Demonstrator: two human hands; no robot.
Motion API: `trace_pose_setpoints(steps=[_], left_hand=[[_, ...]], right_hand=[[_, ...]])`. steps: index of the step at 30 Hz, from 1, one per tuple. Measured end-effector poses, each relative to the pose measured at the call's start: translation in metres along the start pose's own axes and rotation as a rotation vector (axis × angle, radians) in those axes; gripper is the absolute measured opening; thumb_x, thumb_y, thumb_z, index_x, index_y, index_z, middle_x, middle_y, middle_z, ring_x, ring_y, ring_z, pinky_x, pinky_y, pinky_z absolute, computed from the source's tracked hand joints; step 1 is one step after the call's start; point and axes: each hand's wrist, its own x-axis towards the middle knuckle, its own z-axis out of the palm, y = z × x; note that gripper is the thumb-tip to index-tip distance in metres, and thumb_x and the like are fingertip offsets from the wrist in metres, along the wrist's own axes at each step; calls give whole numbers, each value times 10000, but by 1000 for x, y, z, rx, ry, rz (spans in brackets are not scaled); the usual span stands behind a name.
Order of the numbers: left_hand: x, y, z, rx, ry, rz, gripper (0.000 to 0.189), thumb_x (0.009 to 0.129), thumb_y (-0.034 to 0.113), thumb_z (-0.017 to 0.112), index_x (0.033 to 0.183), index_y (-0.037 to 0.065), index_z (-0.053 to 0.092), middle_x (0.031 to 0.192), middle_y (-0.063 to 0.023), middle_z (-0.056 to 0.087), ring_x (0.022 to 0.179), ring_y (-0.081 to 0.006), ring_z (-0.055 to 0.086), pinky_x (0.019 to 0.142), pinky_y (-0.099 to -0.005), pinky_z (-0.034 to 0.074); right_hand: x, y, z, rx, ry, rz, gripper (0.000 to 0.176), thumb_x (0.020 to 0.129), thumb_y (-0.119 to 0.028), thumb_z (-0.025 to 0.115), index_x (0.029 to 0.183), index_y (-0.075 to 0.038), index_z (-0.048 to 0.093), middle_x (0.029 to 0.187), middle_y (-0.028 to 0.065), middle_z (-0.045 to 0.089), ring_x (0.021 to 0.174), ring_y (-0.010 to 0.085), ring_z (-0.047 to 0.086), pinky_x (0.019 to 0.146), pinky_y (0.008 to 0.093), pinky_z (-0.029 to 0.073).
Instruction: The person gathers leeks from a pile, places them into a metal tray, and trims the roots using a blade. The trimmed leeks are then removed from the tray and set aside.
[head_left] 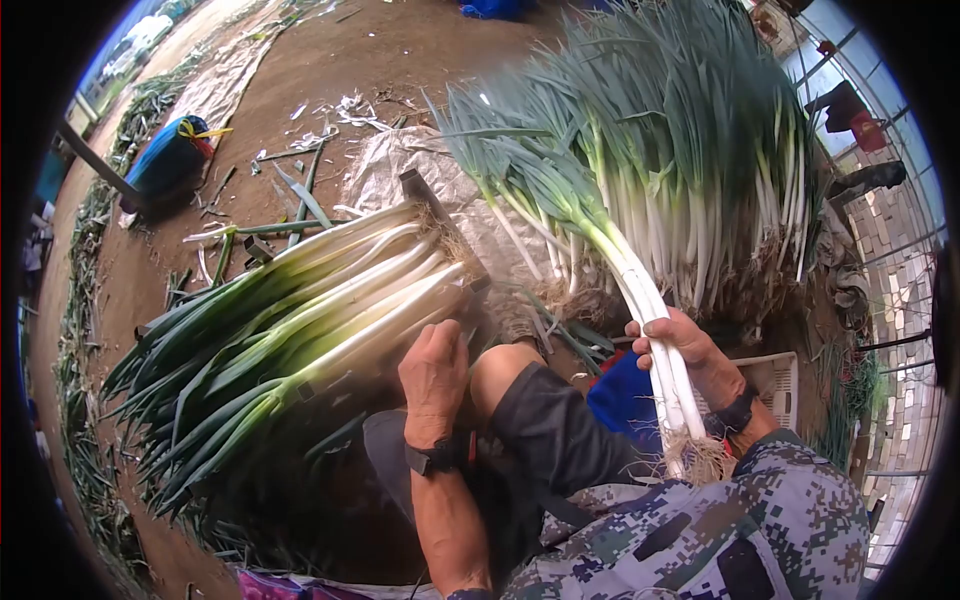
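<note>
In the head view my right hand [685, 348] is closed around the white stems of a few green onions [650, 300]. Their roots hang down near my lap and their green leaves reach up toward the large upright pile [690, 180]. My left hand [435, 370] has its fingers curled, just right of a stack of green onions [330, 290]; whether anything small is in it is hidden. That stack lies in a metal frame [445, 225], root ends at the upper right, dark leaves at the lower left.
A pale woven sheet [400, 165] lies on the dirt floor, with leaf scraps around it. A blue bag [165, 160] stands at the upper left. Near my right knee are a blue item [622, 392] and a white crate [780, 385].
</note>
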Motion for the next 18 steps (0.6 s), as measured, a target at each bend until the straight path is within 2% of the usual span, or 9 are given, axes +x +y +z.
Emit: trace_pose_setpoints(steps=[5,9,11,13,18], left_hand=[[-8,-14,-5,10,-39,-42,100,888,163,669,946,103,614,928,-128,636,876,-398,635,729,-480,513],[-18,-24,-6,21,-101,-45,213,877,215,698,1034,74,674,925,-144,669,900,-350,668,788,-445,521],[-22,-28,-10,62,-168,-71,249,876,246,699,1054,73,675,946,-139,674,939,-351,666,812,-451,520],[-26,-30,-16,57,-198,-103,268,871,243,708,1074,72,673,968,-131,680,966,-349,664,830,-451,519],[-36,-38,-26,22,-159,-126,282,869,244,715,1090,77,661,1000,-143,674,981,-367,660,836,-467,520]], right_hand=[[-59,-13,39,180,-137,-20,510,891,-86,679,1336,1,444,1058,115,583,820,175,607,658,364,599],[-100,-16,91,182,-194,-100,657,892,-93,670,1467,-41,356,1090,108,523,824,137,542,701,319,563],[-114,-17,121,75,-162,-172,723,872,-133,688,1488,-33,323,1093,102,502,801,105,515,686,284,549],[-116,-20,140,-28,-216,-228,767,851,-171,705,1492,-25,309,1081,93,499,796,89,511,666,265,539],[-107,-26,188,-301,-244,-427,838,815,-224,712,1492,22,284,1112,91,474,770,76,483,628,241,513]])
